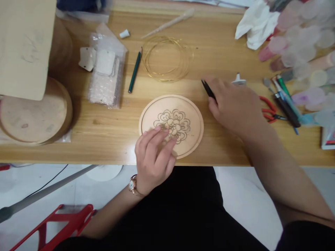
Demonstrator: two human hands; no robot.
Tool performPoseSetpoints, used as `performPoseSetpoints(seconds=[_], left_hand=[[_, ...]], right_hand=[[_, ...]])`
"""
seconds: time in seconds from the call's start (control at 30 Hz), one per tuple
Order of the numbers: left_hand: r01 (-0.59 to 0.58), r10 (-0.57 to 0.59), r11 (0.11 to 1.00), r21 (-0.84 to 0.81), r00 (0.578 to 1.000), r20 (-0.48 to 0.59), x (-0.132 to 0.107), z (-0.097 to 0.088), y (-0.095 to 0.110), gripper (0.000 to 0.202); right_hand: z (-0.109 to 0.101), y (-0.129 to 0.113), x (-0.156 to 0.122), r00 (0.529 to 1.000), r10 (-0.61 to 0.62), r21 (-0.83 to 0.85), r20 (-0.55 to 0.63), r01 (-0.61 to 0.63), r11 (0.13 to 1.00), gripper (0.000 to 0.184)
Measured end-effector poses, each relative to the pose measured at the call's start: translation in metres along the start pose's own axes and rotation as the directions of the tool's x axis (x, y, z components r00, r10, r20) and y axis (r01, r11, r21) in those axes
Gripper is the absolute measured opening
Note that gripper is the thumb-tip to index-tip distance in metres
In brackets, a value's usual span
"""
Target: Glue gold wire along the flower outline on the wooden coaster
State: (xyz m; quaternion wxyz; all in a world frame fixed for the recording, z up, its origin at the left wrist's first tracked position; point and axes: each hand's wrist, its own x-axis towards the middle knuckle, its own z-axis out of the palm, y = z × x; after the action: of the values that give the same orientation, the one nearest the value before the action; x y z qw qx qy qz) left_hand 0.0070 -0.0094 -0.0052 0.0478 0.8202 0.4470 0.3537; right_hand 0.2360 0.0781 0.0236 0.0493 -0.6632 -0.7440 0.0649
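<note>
Flower outline is on our wooden disc, gold wire coil unused behind it. Our left hand rests there, fingers loosely curled; right hand grips black tweezers.

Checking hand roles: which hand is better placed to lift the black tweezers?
Right, probably: the right hand covers the black tweezers beside the wooden disc; the left hand rests on the disc.

The wooden disc lies on the table — wire coil behind, pliers to the right
</note>
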Motion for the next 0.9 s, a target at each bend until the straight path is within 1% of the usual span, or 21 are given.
performPoseSetpoints(seconds=[0.07, 0.1, 0.13, 0.17, 0.2, 0.23, 0.27, 0.3, 0.33, 0.37, 0.4, 0.43, 0.47, 0.5, 0.53, 0.57, 0.6, 0.67, 0.77, 0.83, 0.9], left_hand=[[-0.006, 0.006, 1.0, 0.01, 1.0, -0.027, -0.001, 0.0, 0.0, 0.034], [-0.011, 0.011, 1.0, 0.016, 0.999, -0.04, -0.002, 0.001, 0.0, 0.034], [-0.018, 0.019, 1.0, 0.021, 0.998, -0.053, -0.002, 0.001, -0.001, 0.033], [-0.028, 0.029, 0.999, 0.024, 0.997, -0.066, -0.003, 0.002, -0.001, 0.032], [-0.039, 0.041, 0.999, 0.026, 0.996, -0.079, -0.003, 0.002, -0.001, 0.03], [-0.051, 0.053, 0.998, 0.025, 0.994, -0.092, -0.003, 0.002, -0.001, 0.029], [-0.061, 0.063, 0.998, 0.021, 0.993, -0.104, -0.004, 0.002, -0.001, 0.028], [-0.075, 0.077, 0.997, 0.016, 0.991, -0.112, -0.004, 0.001, -0.001, 0.027], [-0.092, 0.092, 0.996, 0.009, 0.989, -0.111, -0.004, 0.0, 0.0, 0.025], [-0.12, 0.119, 0.993, 0.0, 0.988, -0.099, -0.004, -0.002, 0.0, 0.024], [-0.16, 0.159, 0.987, -0.012, 0.984, -0.076, -0.004, -0.003, 0.001, 0.022], [-0.212, 0.211, 0.977, -0.025, 0.977, -0.043, -0.005, -0.006, 0.002, 0.02], [-0.267, 0.267, 0.963, -0.039, 0.964, -0.01, -0.005, -0.008, 0.004, 0.018], [-0.32, 0.321, 0.946, -0.052, 0.947, 0.017, -0.005, -0.01, 0.005, 0.017], [-0.36, 0.362, 0.931, -0.057, 0.931, 0.037, -0.006, -0.011, 0.007, 0.016], [-0.385, 0.387, 0.921, -0.051, 0.921, 0.05, -0.006, -0.012, 0.009, 0.016], [-0.391, 0.393, 0.92, -0.034, 0.917, 0.064, -0.006, -0.012, 0.011, 0.017], [-0.368, 0.365, 0.93, 0.014, 0.925, 0.106, -0.006, -0.011, 0.013, 0.021], [-0.328, 0.311, 0.942, 0.068, 0.933, 0.183, -0.003, -0.006, 0.015, 0.034], [-0.323, 0.303, 0.943, 0.076, 0.932, 0.198, -0.002, -0.003, 0.015, 0.039], [-0.319, 0.301, 0.945, 0.072, 0.933, 0.196, -0.001, -0.001, 0.014, 0.039]], right_hand=[[-0.005, 0.003, -0.007, 0.998, -0.054, 0.108, -0.023, 0.056, 0.993, 0.048], [-0.01, 0.005, -0.013, 0.996, -0.067, 0.211, -0.061, 0.078, 0.974, 0.043], [-0.015, 0.007, -0.022, 0.991, -0.06, 0.348, -0.116, 0.097, 0.933, 0.038], [-0.02, 0.009, -0.032, 0.987, -0.013, 0.508, -0.158, 0.093, 0.856, 0.033], [-0.024, 0.009, -0.043, 0.984, 0.057, 0.686, -0.167, 0.074, 0.724, 0.03], [-0.026, 0.008, -0.055, 0.976, 0.114, 0.852, -0.187, 0.103, 0.513, 0.027], [-0.027, 0.005, -0.066, 0.98, 0.096, 0.952, -0.172, 0.14, 0.273, 0.024], [-0.026, 0.0, -0.077, 0.991, 0.046, 0.989, -0.123, 0.119, 0.089, 0.025], [-0.023, -0.007, -0.087, 0.994, 0.042, 0.995, -0.097, 0.097, 0.003, 0.03], [-0.019, -0.015, -0.096, 0.996, 0.042, 0.997, -0.076, 0.075, 0.01, 0.033], [-0.014, -0.023, -0.104, 0.992, 0.087, 0.994, -0.089, 0.083, 0.069, 0.032], [-0.009, -0.03, -0.111, 0.979, 0.147, 0.974, -0.145, 0.115, 0.196, 0.025], [-0.003, -0.037, -0.117, 0.969, 0.172, 0.93, -0.177, 0.108, 0.351, 0.025], [0.002, -0.042, -0.121, 0.953, 0.198, 0.875, -0.228, 0.112, 0.47, 0.025], [0.008, -0.045, -0.124, 0.94, 0.201, 0.824, -0.276, 0.124, 0.552, 0.026], [0.012, -0.047, -0.126, 0.931, 0.199, 0.786, -0.307, 0.129, 0.605, 0.027], [0.016, -0.047, -0.127, 0.92, 0.203, 0.765, -0.335, 0.139, 0.629, 0.027], [0.023, -0.047, -0.127, 0.898, 0.234, 0.75, -0.373, 0.143, 0.646, 0.026], [0.027, -0.047, -0.125, 0.866, 0.297, 0.741, -0.402, 0.118, 0.661, 0.024], [0.028, -0.049, -0.123, 0.871, 0.28, 0.722, -0.403, 0.114, 0.682, 0.024], [0.028, -0.051, -0.122, 0.877, 0.221, 0.678, -0.426, 0.148, 0.72, 0.024]])
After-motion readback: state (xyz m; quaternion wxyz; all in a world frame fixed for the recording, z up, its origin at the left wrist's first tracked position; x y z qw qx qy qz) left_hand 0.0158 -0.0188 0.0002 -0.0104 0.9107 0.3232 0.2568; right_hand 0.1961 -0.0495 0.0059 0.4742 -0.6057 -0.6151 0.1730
